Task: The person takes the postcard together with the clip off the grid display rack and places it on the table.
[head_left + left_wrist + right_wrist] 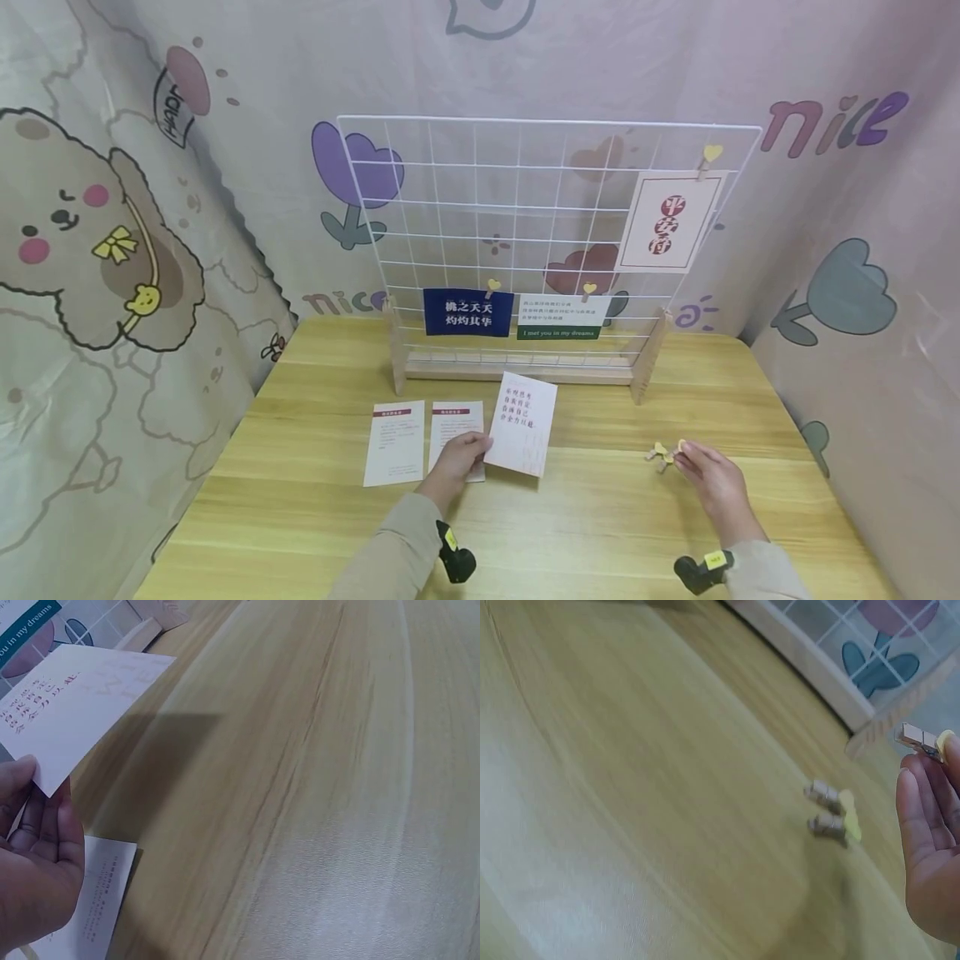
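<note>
Between thumb and fingers my left hand [457, 463] pinches a white card [522, 425] with red writing by its lower left edge, lifted off the table. Over at the right, my right hand [716, 483] pinches a small wooden clothespin [922, 739] with a yellow heart. Two more heart clothespins [826, 825] lie on the table just beside that hand. Two white cards with red headings lie flat: one [394, 444] at the left, the other [455, 417] partly hidden by my left hand. Behind stands a white wire grid rack [495, 204] on wooden feet.
Clipped to the grid are a blue card [468, 314], a white and green card [562, 317] and, at upper right, a white card with red characters [670, 221]. Yellow heart clothespins hold them. The wooden table [600, 533] meets patterned cloth [247, 83] at the back and sides.
</note>
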Demonstrator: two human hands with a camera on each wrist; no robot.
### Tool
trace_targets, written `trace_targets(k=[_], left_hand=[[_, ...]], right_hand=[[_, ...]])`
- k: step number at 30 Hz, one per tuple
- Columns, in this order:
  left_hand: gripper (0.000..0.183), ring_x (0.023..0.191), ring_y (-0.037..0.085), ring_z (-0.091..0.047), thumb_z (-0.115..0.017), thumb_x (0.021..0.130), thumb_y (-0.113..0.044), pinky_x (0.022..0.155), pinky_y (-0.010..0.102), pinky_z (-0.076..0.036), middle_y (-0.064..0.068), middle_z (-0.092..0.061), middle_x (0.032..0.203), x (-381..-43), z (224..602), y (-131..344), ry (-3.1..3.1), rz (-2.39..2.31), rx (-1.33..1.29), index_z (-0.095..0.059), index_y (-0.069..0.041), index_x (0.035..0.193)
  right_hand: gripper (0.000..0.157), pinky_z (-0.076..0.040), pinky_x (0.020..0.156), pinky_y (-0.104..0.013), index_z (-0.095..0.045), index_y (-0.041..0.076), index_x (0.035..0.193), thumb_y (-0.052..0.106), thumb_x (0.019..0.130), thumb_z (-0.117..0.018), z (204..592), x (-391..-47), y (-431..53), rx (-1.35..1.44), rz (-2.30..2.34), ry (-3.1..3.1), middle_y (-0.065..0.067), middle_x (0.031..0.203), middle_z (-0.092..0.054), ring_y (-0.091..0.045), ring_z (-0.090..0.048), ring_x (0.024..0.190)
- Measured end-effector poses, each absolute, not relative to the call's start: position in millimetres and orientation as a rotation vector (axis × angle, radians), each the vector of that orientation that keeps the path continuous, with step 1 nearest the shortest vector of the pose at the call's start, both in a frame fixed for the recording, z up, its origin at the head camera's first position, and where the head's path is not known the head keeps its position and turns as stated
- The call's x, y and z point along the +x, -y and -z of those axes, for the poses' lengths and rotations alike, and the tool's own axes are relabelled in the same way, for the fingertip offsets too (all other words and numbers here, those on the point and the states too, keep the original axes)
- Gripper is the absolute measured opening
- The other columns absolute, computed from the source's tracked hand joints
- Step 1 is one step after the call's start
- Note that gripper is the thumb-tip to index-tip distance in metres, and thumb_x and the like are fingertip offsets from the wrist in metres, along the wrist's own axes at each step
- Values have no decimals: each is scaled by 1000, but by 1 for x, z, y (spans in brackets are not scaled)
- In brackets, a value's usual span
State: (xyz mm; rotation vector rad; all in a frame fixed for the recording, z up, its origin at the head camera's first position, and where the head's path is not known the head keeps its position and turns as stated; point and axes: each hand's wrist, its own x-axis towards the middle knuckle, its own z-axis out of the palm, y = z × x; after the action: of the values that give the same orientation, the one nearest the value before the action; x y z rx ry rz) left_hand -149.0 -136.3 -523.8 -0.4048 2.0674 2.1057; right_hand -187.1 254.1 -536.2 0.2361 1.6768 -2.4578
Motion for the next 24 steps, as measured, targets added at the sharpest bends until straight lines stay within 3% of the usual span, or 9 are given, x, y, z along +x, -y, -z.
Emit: trace_targets(k=[5,9,14,19,24], left_hand=[[26,67,11,-47,-59,80,-14,62,24,-44,1,-54,75,-149,530,134,-2054,-2109,-457,-58,6,96],[24,63,10,-45,-59,80,-12,57,21,-43,1,-50,70,-148,530,131,-2017,-2125,-471,-58,7,95],[20,59,9,-43,-57,81,-9,55,20,-42,0,-47,67,-144,523,127,-2020,-2097,-499,-57,8,92],[18,57,9,-43,-56,81,-9,54,20,-42,1,-47,65,-146,529,124,-2052,-2063,-520,-58,6,90],[19,57,9,-43,-57,80,-8,55,20,-43,1,-47,65,-146,532,123,-2058,-2060,-528,-58,7,91]], right_hand=[[8,-43,80,-22,-65,17,83,12,78,-63,548,-186,-263,349,2444,-1657,3,84,-63,-9,-60,82],[8,-43,81,-21,-63,21,78,13,80,-62,524,-175,-254,437,2371,-1725,6,80,-62,-6,-59,79],[16,-42,83,-23,-60,18,75,6,83,-55,506,-171,-249,588,2324,-1709,5,76,-61,-7,-59,76],[6,-44,79,-21,-57,15,83,10,83,-57,518,-174,-257,573,2217,-1868,10,75,-60,-4,-59,75],[8,-47,73,-20,-59,18,79,10,82,-57,529,-179,-262,572,2106,-1976,10,73,-61,-4,-59,71]])
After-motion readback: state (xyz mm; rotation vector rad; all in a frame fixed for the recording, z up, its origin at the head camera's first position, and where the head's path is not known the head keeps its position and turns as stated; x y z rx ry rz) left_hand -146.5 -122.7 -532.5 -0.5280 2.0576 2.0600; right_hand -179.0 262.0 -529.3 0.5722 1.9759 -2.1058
